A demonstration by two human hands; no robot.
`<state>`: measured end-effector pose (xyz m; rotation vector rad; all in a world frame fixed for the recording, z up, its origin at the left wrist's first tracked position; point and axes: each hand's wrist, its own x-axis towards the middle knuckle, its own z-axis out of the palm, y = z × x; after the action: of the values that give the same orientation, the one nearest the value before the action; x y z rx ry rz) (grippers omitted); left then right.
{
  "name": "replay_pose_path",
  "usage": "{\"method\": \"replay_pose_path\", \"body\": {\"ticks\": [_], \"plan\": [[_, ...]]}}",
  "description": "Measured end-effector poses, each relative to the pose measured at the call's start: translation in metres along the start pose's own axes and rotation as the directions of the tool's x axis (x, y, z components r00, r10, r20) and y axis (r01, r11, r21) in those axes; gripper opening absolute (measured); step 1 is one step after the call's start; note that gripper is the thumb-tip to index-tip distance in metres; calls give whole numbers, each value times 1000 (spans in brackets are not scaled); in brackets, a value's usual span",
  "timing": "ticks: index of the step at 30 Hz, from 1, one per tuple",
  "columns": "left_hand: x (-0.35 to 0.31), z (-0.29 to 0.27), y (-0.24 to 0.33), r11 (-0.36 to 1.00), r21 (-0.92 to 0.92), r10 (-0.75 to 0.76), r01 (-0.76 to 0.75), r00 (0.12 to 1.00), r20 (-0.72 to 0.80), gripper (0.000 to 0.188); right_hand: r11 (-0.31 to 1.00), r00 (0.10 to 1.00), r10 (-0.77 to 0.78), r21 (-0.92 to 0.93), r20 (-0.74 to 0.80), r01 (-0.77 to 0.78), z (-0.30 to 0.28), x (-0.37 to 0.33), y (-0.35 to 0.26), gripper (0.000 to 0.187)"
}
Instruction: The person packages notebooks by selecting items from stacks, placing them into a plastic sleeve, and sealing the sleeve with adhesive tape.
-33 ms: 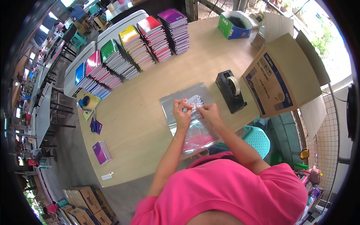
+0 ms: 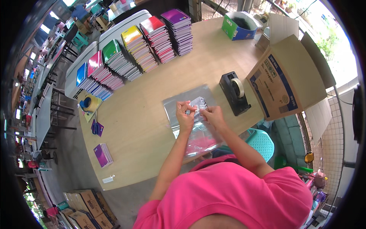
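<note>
Over the near middle of the table (image 2: 133, 114), both my hands pinch a small clear plastic packet (image 2: 199, 102) with whitish, shiny contents that I cannot make out. My left hand (image 2: 185, 114) grips its left side, thumb and fingers bent together. The right side is pinched by my right hand (image 2: 212, 114). Beneath them lies a pile of clear plastic bags (image 2: 200, 141), glossy and reaching to the table's front edge. A black tape dispenser (image 2: 233, 93) with a roll of tape stands just right of the pile.
Stacks of spiral notebooks in several colours, among them a purple stack (image 2: 177, 30), line the far left edge. Scissors (image 2: 95, 127), a tape roll (image 2: 89, 103) and small purple notebooks (image 2: 103, 155) lie at left. An open cardboard box (image 2: 282, 80) stands right; a turquoise stool (image 2: 261, 144) is below.
</note>
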<state>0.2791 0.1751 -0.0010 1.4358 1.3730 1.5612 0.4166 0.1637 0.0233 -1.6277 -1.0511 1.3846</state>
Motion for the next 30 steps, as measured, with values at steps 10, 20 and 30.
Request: {"method": "replay_pose_path", "body": {"ticks": [10,20,30], "plan": [[59,-31,53,847,441,-87,-296,742,665,108,896,994,-103,-436,-20,84,4,14,67,48],[13,-51,12,992,121,-23,-24,926,376,108,815,788,-563,322,250,481,2,36,-8,73],[75,-96,30,605,514,348,-608,782,517,95,172,344,-747,-335,569,927,-38,55,-72,93]]}}
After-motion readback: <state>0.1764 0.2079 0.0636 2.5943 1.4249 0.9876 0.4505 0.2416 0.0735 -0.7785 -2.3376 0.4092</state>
